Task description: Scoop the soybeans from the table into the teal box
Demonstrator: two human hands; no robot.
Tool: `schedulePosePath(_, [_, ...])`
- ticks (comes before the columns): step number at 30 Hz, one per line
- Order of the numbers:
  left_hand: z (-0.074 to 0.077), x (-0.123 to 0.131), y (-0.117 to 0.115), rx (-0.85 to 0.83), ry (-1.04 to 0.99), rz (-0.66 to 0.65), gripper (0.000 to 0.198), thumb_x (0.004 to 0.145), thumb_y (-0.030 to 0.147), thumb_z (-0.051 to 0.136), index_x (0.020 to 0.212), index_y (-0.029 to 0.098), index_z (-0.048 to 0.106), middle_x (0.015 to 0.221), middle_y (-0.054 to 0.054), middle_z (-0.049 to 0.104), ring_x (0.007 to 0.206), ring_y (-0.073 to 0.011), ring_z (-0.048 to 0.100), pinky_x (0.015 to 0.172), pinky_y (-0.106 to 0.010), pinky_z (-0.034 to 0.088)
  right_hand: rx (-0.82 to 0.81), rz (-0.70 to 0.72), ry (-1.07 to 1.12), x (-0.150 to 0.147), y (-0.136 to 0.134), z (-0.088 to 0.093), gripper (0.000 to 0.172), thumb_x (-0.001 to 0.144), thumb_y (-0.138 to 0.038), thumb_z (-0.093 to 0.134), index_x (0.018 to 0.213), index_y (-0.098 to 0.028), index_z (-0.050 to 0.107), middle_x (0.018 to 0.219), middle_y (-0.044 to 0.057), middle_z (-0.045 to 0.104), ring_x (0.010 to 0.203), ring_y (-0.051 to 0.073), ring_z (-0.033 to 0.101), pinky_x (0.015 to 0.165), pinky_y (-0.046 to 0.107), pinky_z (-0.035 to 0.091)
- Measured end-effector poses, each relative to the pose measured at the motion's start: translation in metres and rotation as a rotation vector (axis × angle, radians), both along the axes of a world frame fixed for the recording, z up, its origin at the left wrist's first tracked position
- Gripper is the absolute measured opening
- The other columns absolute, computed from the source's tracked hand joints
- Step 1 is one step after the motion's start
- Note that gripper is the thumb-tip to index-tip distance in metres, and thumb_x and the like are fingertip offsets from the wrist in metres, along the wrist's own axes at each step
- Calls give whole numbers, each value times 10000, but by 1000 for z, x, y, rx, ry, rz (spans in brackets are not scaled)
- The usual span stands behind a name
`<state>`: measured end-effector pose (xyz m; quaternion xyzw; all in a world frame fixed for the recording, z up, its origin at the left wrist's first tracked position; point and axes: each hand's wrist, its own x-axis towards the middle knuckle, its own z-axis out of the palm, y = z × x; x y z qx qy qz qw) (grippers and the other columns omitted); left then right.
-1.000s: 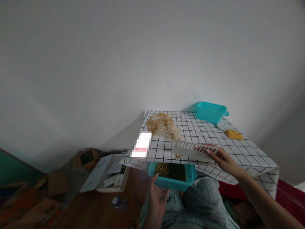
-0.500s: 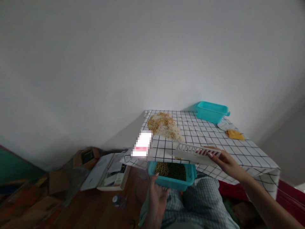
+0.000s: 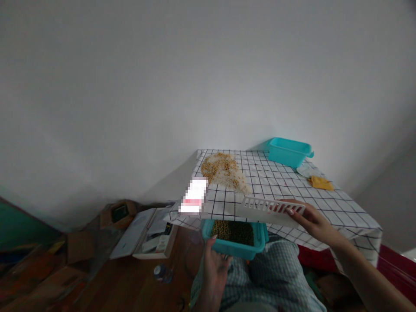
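The left hand [image 3: 215,265] gripped a blue tub [image 3: 236,249], thumb by the rim and fingers below, perhaps so the yellow beans [image 3: 221,229] and dark green beans [image 3: 243,233] inside would not spill. The right hand [image 3: 305,216] pinched one end of a white slotted tray [image 3: 260,212], maybe to leave its other end free. A mixed pile [image 3: 223,168] sat on the counter [image 3: 273,184], past the left hand. No words could be read.
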<state>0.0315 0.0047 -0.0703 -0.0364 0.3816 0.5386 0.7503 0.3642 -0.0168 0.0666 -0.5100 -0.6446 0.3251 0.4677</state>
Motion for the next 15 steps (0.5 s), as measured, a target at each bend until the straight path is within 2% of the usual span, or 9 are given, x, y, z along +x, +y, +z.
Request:
schedulePosePath(3, [-1,1,0,-1,17,-6,384,1006,341,789,1378,264,733,1130,-94,857,943,-280,824,873,-443,652,-6,-2,-17,3,1,0,542,1078,-744,757,1370,-314,911,1233,122,934,1142,373,893,1080,550,735])
schedulePosePath(11, [3,4,-3,16,35,9,398,997,382,809,1358,235,729,1181,-132,859,941,-285,827,816,-423,668,-1,-48,-14,8,5,-7,568,1070,-766,752,1367,-307,907,1355,126,908,1215,387,871,1091,545,726])
schedulePosePath(15, [1,4,-3,17,11,0,452,973,378,841,1389,237,731,1233,-148,863,975,-302,826,892,-461,677,-10,-111,34,7,1,-9,612,1046,-797,759,1365,-295,902,1334,139,913,1223,405,871,1059,536,740])
